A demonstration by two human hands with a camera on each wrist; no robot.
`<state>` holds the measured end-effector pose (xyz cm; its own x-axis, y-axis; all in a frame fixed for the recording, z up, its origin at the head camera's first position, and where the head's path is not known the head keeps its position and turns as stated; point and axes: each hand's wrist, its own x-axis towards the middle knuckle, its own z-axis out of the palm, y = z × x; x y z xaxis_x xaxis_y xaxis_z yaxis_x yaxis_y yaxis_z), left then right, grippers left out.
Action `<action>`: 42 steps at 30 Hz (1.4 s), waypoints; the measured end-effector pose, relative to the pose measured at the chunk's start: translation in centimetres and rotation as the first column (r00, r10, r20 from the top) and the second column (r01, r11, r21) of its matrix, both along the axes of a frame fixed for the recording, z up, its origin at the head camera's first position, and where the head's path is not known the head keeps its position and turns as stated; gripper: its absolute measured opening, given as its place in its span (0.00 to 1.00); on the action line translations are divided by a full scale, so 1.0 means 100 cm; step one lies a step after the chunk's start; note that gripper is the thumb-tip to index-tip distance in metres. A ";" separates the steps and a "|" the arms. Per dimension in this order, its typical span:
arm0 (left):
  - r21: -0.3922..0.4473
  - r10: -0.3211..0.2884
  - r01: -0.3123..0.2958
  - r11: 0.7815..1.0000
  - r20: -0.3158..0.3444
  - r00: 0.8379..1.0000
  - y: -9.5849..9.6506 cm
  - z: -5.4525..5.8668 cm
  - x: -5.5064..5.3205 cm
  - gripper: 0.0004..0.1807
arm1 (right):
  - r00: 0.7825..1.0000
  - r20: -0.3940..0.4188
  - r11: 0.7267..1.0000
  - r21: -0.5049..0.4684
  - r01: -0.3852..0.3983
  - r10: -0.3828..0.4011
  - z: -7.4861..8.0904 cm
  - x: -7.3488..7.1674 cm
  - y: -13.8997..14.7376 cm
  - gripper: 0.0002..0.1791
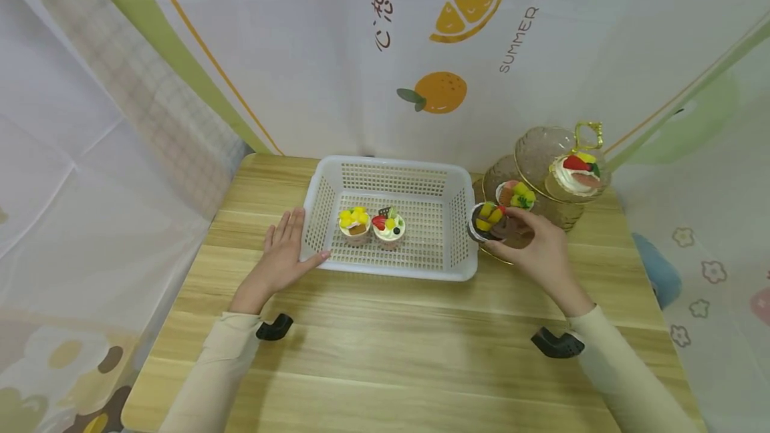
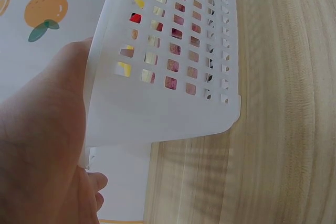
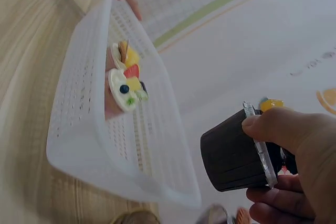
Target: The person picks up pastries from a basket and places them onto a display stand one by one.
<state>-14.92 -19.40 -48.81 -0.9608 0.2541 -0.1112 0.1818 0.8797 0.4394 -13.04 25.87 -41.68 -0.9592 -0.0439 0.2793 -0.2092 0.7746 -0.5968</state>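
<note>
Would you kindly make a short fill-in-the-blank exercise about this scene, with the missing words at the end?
1. The right hand holds a fruit-topped dessert whose tapered cup is coloured ____.
2. The left hand touches the white, rectangular, perforated plastic basket at its ____ end.
3. Inside the basket are ____ cream-topped cups.
4. In the head view, the translucent, gold-rimmed tiered stand is to the ____ of the basket.

Missing words: black; left; two; right.

Pale wood-grain table (image 1: 385,346)
A white perforated plastic basket (image 1: 385,273) sits toward its far edge, a gold-rimmed tiered stand (image 1: 535,147) just beside it on the right
</note>
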 end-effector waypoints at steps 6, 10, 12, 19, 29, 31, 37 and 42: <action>-0.010 0.006 -0.006 1.000 0.000 1.000 -0.001 0.000 0.000 0.59 | 0.994 0.021 0.994 0.008 0.109 -0.109 -0.002 0.021 0.034 0.34; -0.001 0.007 -0.007 1.000 0.008 1.000 -0.001 -0.001 -0.001 0.59 | 0.984 0.037 0.985 0.000 0.173 -0.173 -0.002 0.028 0.055 0.36; 0.005 0.008 -0.008 1.000 0.015 1.000 -0.001 -0.001 -0.001 0.59 | 0.978 0.046 0.979 -0.005 0.203 -0.202 -0.002 0.030 0.064 0.36; 0.007 0.006 -0.006 1.000 0.014 1.000 -0.001 -0.002 -0.001 0.59 | 0.958 0.053 0.959 0.023 0.281 -0.282 -0.002 0.022 0.088 0.37; -0.010 0.008 -0.008 1.000 -0.011 1.000 0.000 -0.002 0.000 0.59 | 0.949 0.092 0.953 0.060 0.298 -0.303 -0.001 -0.002 0.101 0.38; -0.009 0.008 -0.009 1.000 -0.009 1.000 0.000 -0.002 0.000 0.59 | 0.952 0.086 0.955 0.069 0.288 -0.294 -0.003 -0.008 0.101 0.36; -0.005 0.006 -0.006 1.000 -0.001 1.000 -0.002 -0.002 0.000 0.59 | 0.955 0.053 0.954 0.089 0.286 -0.291 -0.007 -0.023 0.102 0.33; 0.000 0.000 0.000 1.000 -0.001 1.000 -0.001 -0.002 -0.001 0.58 | 0.948 0.026 0.943 0.113 0.312 -0.316 -0.010 -0.032 0.103 0.34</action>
